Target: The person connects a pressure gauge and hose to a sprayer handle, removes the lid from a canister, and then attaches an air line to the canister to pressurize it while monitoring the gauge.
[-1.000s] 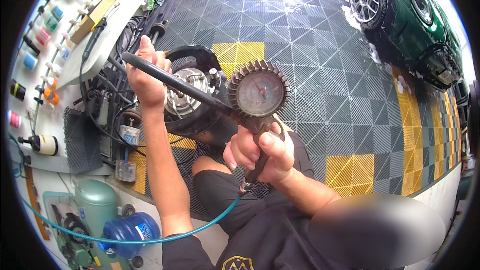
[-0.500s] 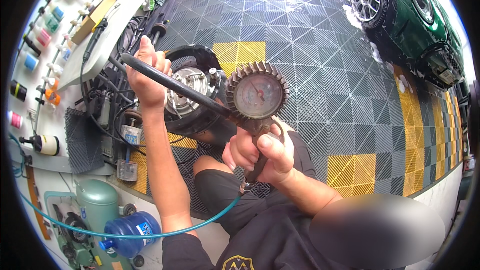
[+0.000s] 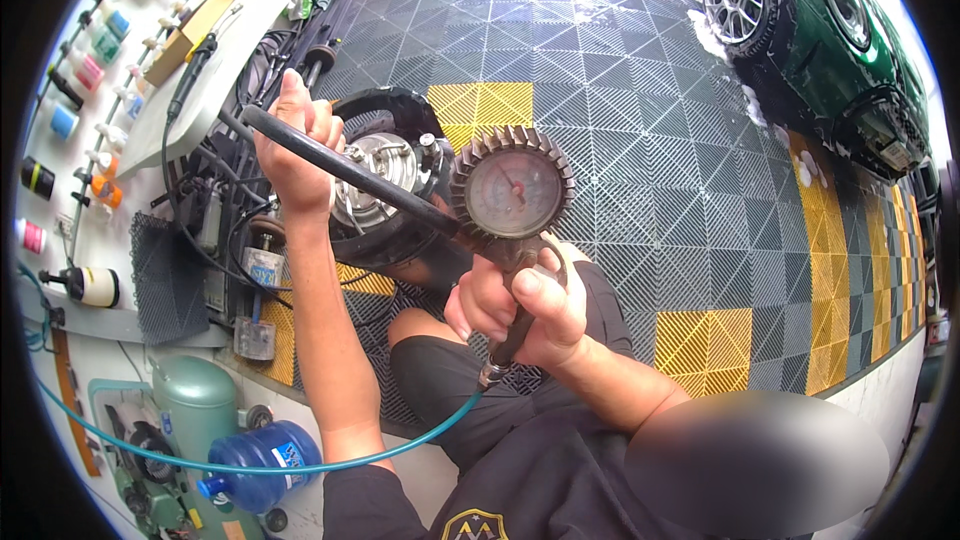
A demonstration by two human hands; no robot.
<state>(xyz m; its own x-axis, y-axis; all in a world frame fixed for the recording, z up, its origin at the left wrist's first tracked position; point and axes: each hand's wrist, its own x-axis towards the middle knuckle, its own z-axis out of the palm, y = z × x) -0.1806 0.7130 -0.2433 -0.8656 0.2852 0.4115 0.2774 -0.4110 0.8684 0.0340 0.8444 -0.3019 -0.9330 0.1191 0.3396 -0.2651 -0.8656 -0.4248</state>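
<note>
In my right hand point(image 3: 530, 305) is the grip of a tire inflator with a round dial gauge point(image 3: 514, 185), its face turned up toward me and ringed by a ribbed black guard. A teal air hose point(image 3: 400, 455) joins the lower end of the grip. From the gauge a thick black hose point(image 3: 350, 172) runs up and left, across my left hand point(image 3: 298, 155). The left fingers are curled closed with the thumb up; what they hold is hidden. Just beyond that hand stands a round black vessel point(image 3: 400, 120) with silver metal fittings point(image 3: 385, 165) on top.
Bottles line the wall rack at left, beside a pale shelf point(image 3: 185, 105) and tangled black cables. A green air compressor point(image 3: 195, 395) and a blue water jug point(image 3: 265, 460) stand at lower left. A green car point(image 3: 840, 50) is at upper right, on grey and yellow tiles point(image 3: 700, 350).
Hardly anything differs. The gauge has tilted and shifted very slightly left; both hands keep their places and their closed fingers.
</note>
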